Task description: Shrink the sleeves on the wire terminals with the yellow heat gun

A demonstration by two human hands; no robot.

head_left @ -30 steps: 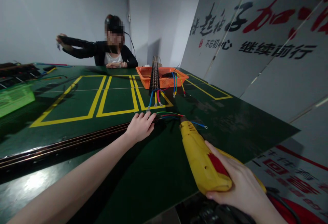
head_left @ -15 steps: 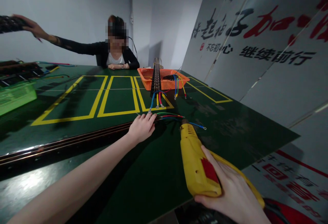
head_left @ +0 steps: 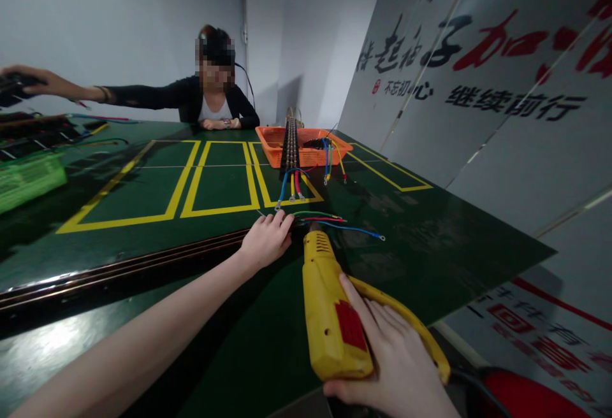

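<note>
Wrapping its thumb and fingers firmly round a yellow heat gun (head_left: 329, 322), the worker's right hand (head_left: 394, 351) points the nozzle (head_left: 314, 227) away across the green table (head_left: 430, 271). A black cable (head_left: 473, 381) trails from the tool's handle. The nozzle sits right by a loose spread of wires — a green wire (head_left: 318, 213), a red wire (head_left: 325, 219) and a blue wire (head_left: 354, 230) with a ring terminal (head_left: 382, 237) at its tip — though from where I stand I can't tell whether metal touches insulation.

Those wires come out beyond the left hand (head_left: 266, 241), which lies over the end of a long dark strip (head_left: 129, 270). Its fingers are close together and bent downward; whether they pinch the strip or only press on it, I can't tell. The strip runs back along the tabletop, past the worker's left forearm (head_left: 157, 332).

Farther off, an orange basket (head_left: 315, 156) stands on the table, and a studded strip (head_left: 291, 144) leans over its near rim, with blue, yellow and pink leads (head_left: 292, 185) hanging down. Yellow tape outlines (head_left: 220, 209) mark the surface alongside. Across the table sits a co-worker (head_left: 215, 102) in a dark top, one arm stretched sideways toward a green basket (head_left: 33, 182), a dark object (head_left: 16, 88) in that hand.
</note>
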